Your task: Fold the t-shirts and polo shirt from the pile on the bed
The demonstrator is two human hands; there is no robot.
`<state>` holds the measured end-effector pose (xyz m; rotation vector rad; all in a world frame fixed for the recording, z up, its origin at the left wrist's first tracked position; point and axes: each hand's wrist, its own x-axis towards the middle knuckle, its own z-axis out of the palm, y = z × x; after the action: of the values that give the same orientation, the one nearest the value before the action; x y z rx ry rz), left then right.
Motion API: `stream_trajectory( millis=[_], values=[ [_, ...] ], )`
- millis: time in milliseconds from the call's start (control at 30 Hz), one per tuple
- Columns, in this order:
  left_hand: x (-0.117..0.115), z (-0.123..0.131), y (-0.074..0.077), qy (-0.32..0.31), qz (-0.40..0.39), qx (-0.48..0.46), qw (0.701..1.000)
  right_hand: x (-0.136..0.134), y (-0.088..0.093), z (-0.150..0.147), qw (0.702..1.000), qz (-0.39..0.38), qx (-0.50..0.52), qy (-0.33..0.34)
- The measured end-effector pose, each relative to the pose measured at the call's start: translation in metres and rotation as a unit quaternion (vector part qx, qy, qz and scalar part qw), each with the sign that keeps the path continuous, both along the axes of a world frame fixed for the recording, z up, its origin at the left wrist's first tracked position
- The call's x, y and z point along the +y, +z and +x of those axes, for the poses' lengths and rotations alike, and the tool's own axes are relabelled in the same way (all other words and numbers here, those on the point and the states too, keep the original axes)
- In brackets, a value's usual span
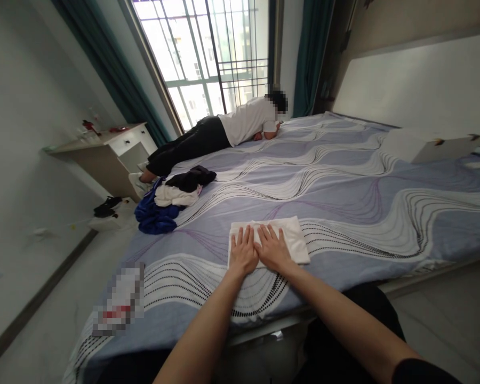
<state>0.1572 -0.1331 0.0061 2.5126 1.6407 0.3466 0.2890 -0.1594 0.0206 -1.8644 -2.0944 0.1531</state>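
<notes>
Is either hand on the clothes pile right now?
No, both the left hand and right hand lie flat on the folded white cloth; the clothes pile lies apart.

Single head-worn view from near edge of blue-grey wave-patterned bed sheet, facing forward-down toward bright barred window; frame tilted; left hand, right hand close

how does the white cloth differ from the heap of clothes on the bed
The white cloth is folded flat; the heap of clothes is crumpled. The white cloth is plain; the heap of clothes mixes blue, white and black. The left hand and right hand rest on the white cloth; the heap of clothes lies untouched. Both lie on the bed.
</notes>
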Motion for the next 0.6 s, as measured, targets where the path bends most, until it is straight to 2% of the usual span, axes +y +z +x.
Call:
stream_trajectory(
  millis=[67, 200, 367, 500, 600],
  values=[
    [0.003, 0.001, 0.000, 0.022, -0.001, -0.006, 1.000, 0.005, -0.007, 0.008, 1.000, -0.012, -0.006, -0.015],
    [0.013, -0.007, 0.003, 0.055, -0.014, -0.012, 0.998, 0.013, -0.011, 0.044, 0.998, -0.026, -0.015, -0.054],
    [0.024, -0.042, 0.005, 0.096, -0.039, -0.026, 0.994, 0.014, -0.016, 0.101, 0.990, -0.063, 0.013, -0.122],
    [0.027, -0.066, 0.001, 0.146, -0.034, -0.093, 0.984, 0.014, -0.019, 0.137, 0.978, -0.073, 0.076, -0.180],
    [0.027, -0.070, -0.002, 0.169, -0.011, -0.144, 0.975, 0.017, -0.016, 0.145, 0.971, -0.049, 0.111, -0.208]
  ],
)
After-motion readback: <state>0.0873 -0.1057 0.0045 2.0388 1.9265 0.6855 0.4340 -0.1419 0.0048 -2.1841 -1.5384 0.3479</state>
